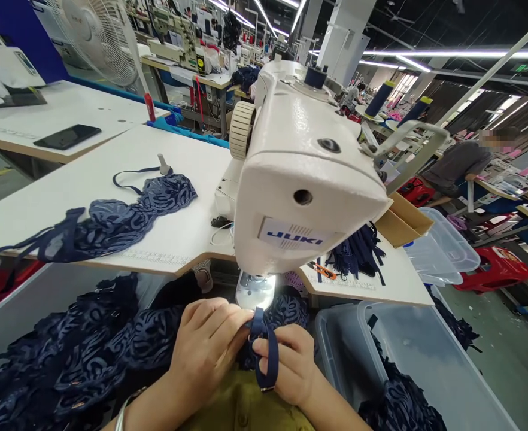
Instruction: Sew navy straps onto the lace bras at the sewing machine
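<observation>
Just under the head of a white JUKI sewing machine [309, 173], both of my hands hold a navy bra strap [272, 359]. My left hand [208, 341] pinches its upper end close to the lit metal sewing arm [255, 290]. My right hand [291, 365] has its fingers closed on the looped part, where a small ring and a slider show. Patterned navy bra fabric [286, 311] hangs behind the strap, partly hidden by my hands. The needle is out of sight behind the machine head.
A navy lace bra [124, 221] lies on the white table [192, 155] at left. Bins of navy bras stand at left [57, 359] and right [439, 341]. Cut straps [358, 251], orange snips [322, 270] and a cardboard box [403, 219] sit right. Another person [457, 161] works farther back.
</observation>
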Demonstrator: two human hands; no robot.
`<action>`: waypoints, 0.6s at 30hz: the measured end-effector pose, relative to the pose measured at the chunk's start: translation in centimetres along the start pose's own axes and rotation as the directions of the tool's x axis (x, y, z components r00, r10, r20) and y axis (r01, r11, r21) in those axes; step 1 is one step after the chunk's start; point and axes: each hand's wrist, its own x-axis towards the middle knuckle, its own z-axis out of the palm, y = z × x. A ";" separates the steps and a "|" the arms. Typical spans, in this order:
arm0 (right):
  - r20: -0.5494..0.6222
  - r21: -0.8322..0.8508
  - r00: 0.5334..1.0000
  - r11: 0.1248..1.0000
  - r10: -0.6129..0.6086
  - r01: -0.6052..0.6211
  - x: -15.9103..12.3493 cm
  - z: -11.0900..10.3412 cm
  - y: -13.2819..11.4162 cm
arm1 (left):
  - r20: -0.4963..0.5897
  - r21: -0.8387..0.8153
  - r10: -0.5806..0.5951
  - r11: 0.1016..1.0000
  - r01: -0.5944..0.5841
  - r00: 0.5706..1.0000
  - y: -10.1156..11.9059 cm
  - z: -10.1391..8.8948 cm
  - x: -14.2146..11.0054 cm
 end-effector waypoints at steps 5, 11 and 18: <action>0.056 0.000 0.998 1.000 0.023 -0.023 0.6 -0.3 -0.1 | 0.001 0.033 0.040 0.999 -0.040 0.999 0.0 0.0 -0.2; 0.075 0.160 0.955 0.942 0.288 -0.296 0.9 -0.9 -0.9 | 0.177 -0.184 0.065 0.982 -0.032 0.982 -0.5 -0.5 -0.4; 0.157 0.498 0.703 0.559 0.694 -0.663 0.0 -2.6 -3.6 | 0.600 -0.165 -0.140 0.942 0.293 0.787 -3.4 4.3 -7.5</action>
